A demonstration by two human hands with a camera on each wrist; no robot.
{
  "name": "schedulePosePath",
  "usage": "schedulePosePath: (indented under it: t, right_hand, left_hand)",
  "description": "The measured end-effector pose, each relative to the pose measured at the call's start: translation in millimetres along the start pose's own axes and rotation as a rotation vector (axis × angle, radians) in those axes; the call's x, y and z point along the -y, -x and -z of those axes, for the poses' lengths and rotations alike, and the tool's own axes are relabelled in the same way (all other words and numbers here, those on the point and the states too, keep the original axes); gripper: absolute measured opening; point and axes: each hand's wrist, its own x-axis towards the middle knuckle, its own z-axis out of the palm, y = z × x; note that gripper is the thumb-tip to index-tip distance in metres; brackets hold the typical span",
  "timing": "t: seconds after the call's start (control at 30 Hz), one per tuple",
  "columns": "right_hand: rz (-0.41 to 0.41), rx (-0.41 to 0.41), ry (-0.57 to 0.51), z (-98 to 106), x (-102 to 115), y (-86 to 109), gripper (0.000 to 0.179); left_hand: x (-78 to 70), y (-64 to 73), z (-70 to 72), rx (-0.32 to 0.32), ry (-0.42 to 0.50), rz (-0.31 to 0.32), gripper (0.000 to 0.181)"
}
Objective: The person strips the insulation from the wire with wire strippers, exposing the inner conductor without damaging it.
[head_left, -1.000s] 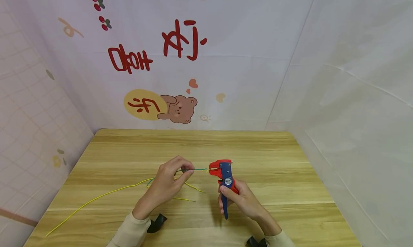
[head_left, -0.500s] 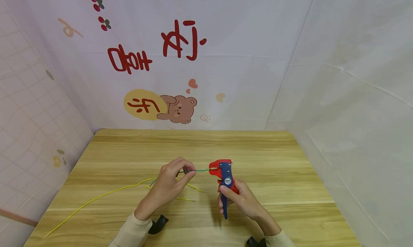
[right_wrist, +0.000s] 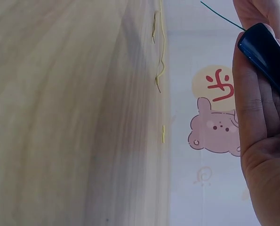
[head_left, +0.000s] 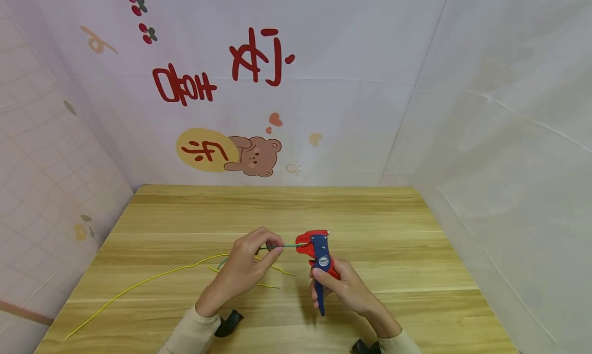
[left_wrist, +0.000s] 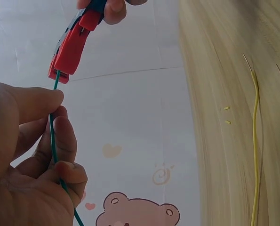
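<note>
My left hand (head_left: 245, 264) pinches a thin green wire (left_wrist: 53, 136) between thumb and fingers. The wire's tail runs down across the palm in the left wrist view. My right hand (head_left: 344, 284) grips a red and blue wire stripper (head_left: 320, 248), its handle upright and its red nose facing left. Between the red jaws sits the end of the green wire, so its tip is hidden. Seen from the right wrist, the blue handle (right_wrist: 267, 52) lies across the fingers, with the green wire passing behind it.
A long yellow wire (head_left: 152, 277) curves over the wooden table (head_left: 393, 215) to the left. Under and beside my left hand lie yellow wire ends, one with a bare copper tip (left_wrist: 246, 62). Small cut yellow bits (left_wrist: 228, 108) lie near the table's back. Printed cloth walls surround it.
My left hand has moved right, bringing the green wire's end from just outside the stripper's nose to between its jaws. The stripper has shifted slightly left.
</note>
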Motion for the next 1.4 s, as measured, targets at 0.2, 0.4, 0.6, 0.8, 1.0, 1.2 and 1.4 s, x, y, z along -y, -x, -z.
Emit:
schedulePosePath:
  t: [0.2, 0.4, 0.6, 0.8, 1.0, 1.2, 1.4]
  right_hand:
    - [-0.020, 0.002, 0.009, -1.4, -0.7, -0.6, 0.025]
    - [-0.022, 0.010, 0.008, -2.3, -0.7, -1.0, 0.025]
    - [-0.030, 0.006, 0.015, -2.6, 0.4, -1.2, 0.026]
    - [-0.041, -0.002, 0.023, -2.9, 0.6, -1.5, 0.026]
    - [-0.033, -0.007, 0.023, -3.3, 0.4, -1.7, 0.025]
    - [-0.051, -0.015, 0.031, -3.5, 0.8, -1.4, 0.026]
    - [-0.029, -0.018, 0.065, -3.0, 0.2, -0.5, 0.036]
  left_hand:
    - [-2.8, 0.0, -0.6, 0.020, 0.003, 0.025, 0.019]
    - [-4.8, 0.3, -1.1, 0.027, 0.006, 0.038, 0.019]
    - [-4.6, 0.4, -1.3, 0.024, 0.004, 0.036, 0.020]
    - [-3.2, 0.3, -2.2, 0.015, 0.015, 0.020, 0.020]
    - [-2.5, 0.4, -2.4, 0.011, 0.015, 0.012, 0.018]
    - [-2.1, 0.8, -3.2, 0.014, 0.012, 0.016, 0.021]
    - [-2.9, 0.5, -2.9, 0.021, 0.017, 0.027, 0.021]
